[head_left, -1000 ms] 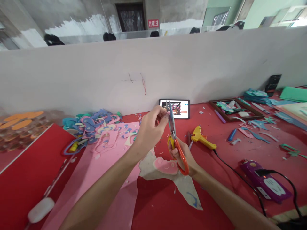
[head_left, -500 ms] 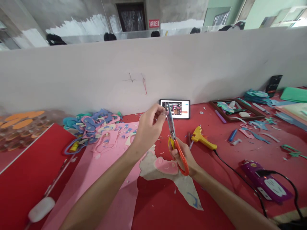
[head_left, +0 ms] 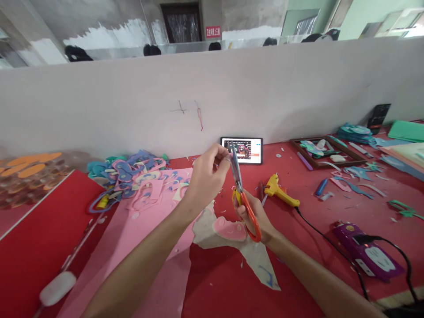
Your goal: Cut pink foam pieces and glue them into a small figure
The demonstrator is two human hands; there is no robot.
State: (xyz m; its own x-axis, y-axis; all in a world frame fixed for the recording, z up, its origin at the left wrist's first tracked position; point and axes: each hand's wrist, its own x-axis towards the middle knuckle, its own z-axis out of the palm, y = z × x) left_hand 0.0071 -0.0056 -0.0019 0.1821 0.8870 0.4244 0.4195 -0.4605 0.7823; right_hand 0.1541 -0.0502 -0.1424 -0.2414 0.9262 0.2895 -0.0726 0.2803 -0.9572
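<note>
A: What is the left hand (head_left: pixel 208 174) doing?

B: Centre of frame: thumb and finger are pinching a pink bit (head_left: pixel 229 155), too small to identify.

A: And the right hand (head_left: pixel 257 212)?

B: Just right of centre, gripping the scissors (head_left: pixel 240 185) by their orange and yellow handles. Scissors are pointing toward the top of the frame; blades are standing slightly parted just beside the left fingertips. Contact between blade and bit: cannot tell.

A: Below the hands?

B: A grey sheet (head_left: pixel 212 236) is lying on the tabletop (head_left: pixel 212 293), lower centre, with a pink shape (head_left: pixel 229 229) resting on it. A pink sheet (head_left: pixel 159 265) is spreading across the lower left; scraps (head_left: pixel 124 170) are piling at its upper end.

A: Surroundings?

B: The phone (head_left: pixel 257 148) is leaning on the wall (head_left: pixel 139 101) behind the blades, screen glowing. The yellow glue gun (head_left: pixel 281 193) is lying right of the right hand, its cord trailing to the lower right.
</note>
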